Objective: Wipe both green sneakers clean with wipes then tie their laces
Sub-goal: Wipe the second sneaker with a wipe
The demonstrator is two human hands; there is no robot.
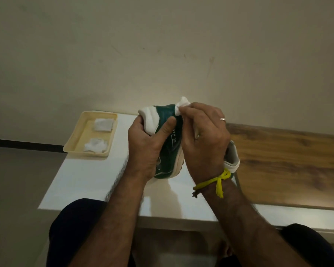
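A white table (96, 182) stands against a plain wall, a cream tray (73, 145) with two wipes at its far left. The left hand (145, 149) grips a green sneaker (168, 151) above the table; the right hand (204, 139) pinches a wipe (180, 106) against it (laces hidden). A second sneaker (232, 160) peeks from behind the right wrist.

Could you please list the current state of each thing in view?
Green-and-white leather sneaker: lifted, gripped by left hand.
White crumpled wipe: pinched by right hand, pressed on sneaker.
Second sneaker: on table, mostly hidden.
Cream plastic tray: holds two wipes.
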